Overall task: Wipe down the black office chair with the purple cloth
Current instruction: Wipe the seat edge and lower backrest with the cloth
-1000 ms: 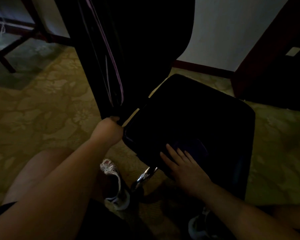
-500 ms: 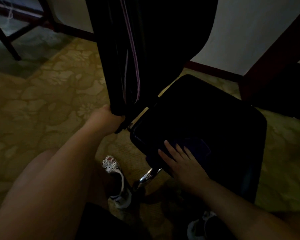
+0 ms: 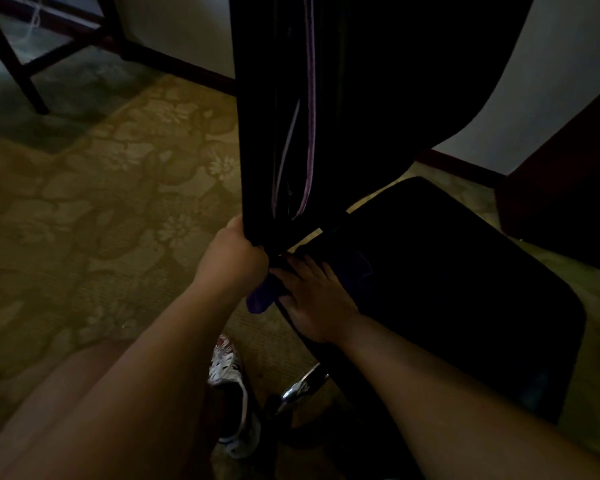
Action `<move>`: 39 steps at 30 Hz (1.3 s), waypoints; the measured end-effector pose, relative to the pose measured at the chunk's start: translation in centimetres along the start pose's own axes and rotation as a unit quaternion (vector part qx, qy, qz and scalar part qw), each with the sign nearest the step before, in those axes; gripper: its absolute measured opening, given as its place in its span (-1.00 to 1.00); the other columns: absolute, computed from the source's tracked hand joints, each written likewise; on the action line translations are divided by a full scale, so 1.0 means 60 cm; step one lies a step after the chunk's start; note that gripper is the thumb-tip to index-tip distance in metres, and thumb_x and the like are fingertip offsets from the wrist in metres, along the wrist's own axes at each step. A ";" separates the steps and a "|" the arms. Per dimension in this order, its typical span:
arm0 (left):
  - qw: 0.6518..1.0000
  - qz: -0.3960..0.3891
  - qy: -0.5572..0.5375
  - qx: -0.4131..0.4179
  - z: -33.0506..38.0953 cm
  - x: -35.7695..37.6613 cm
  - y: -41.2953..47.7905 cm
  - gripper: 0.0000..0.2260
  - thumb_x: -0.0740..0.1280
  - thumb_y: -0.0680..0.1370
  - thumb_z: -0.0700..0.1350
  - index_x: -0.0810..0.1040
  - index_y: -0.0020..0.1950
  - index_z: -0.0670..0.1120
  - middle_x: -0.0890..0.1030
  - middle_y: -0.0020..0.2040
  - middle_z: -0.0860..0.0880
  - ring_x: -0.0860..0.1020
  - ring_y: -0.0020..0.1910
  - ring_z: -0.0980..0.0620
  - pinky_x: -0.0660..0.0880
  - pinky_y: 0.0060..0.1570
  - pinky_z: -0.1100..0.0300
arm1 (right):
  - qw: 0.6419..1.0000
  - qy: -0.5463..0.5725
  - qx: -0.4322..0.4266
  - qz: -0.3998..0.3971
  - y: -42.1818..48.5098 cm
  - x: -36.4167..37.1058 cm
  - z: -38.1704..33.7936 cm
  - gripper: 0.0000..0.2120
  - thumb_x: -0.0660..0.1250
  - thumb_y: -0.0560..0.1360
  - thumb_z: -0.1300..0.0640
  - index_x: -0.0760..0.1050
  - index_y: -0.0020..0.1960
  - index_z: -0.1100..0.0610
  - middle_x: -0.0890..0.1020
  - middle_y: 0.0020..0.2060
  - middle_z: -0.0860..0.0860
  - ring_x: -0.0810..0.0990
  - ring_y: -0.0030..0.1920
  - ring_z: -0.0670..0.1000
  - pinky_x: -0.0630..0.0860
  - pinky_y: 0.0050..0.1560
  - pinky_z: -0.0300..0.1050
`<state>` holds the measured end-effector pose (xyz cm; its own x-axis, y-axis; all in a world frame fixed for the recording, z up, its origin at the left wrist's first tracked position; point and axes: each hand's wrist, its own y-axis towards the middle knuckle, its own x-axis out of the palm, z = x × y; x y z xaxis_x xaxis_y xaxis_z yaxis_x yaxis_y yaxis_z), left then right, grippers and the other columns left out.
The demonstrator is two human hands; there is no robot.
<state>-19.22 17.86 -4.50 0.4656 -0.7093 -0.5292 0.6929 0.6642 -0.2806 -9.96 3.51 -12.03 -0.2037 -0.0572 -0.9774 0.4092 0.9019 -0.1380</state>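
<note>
Right hand (image 3: 312,299) has shifted along the black padded office chair (image 3: 447,289) to the seat's rear left corner, fingers spread flat on the crumpled purple cloth (image 3: 260,301) overhanging it. Left hand (image 3: 234,258) grips the backrest's lower edge. Recommended: firm pressure into the seam.

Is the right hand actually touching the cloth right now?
Touching. The head view shows the right hand lying flat on the cloth at the rear corner of the chair, with purple fabric poking out past its fingers.
</note>
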 end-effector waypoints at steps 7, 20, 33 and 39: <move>0.996 -0.015 -0.088 -0.027 0.011 0.011 0.023 -0.64 0.25 0.48 -0.12 0.43 0.25 0.15 0.59 -0.01 0.13 0.60 -0.01 0.05 0.58 0.04 -0.06 | 0.972 0.059 0.213 0.076 0.065 -0.018 0.087 -0.53 0.00 0.62 -0.10 0.29 0.46 0.04 0.31 0.44 0.09 0.19 0.48 0.13 0.12 0.48 0.09; 0.993 0.010 -0.102 -0.060 0.015 0.037 0.049 -0.44 0.26 0.38 -0.06 0.26 0.37 0.18 0.49 0.24 0.01 0.45 0.26 -0.16 0.47 0.20 -0.21 | 0.989 0.011 -0.147 -0.018 0.055 -0.019 0.035 -0.58 0.15 0.53 -0.07 0.47 0.32 0.03 0.44 0.37 0.03 0.33 0.39 0.12 0.13 0.42 0.02; 0.994 -0.003 -0.100 -0.033 -0.018 0.043 0.077 -0.47 0.30 0.38 -0.14 0.35 0.25 0.33 0.54 0.15 0.12 0.51 0.18 -0.09 0.51 0.15 -0.20 | 0.972 0.061 0.226 -0.027 0.102 -0.069 0.319 -0.31 -0.10 0.51 -0.28 0.17 0.54 0.03 0.24 0.51 0.10 0.15 0.50 0.14 0.13 0.47 0.08; 0.995 0.005 -0.092 -0.044 -0.011 0.044 0.081 -0.43 0.30 0.36 -0.13 0.32 0.31 0.30 0.50 0.20 0.05 0.48 0.21 -0.15 0.51 0.14 -0.20 | 0.972 0.017 0.234 0.002 0.135 -0.044 0.163 -0.51 0.03 0.58 -0.11 0.34 0.43 0.07 0.37 0.41 0.14 0.28 0.42 0.17 0.18 0.42 0.12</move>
<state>-14.98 19.36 -7.80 0.5708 -0.7285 -0.3788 0.6409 0.6837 -0.3491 2.59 6.80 -12.14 -0.2274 -0.0318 -0.9733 0.7680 0.6087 -0.1993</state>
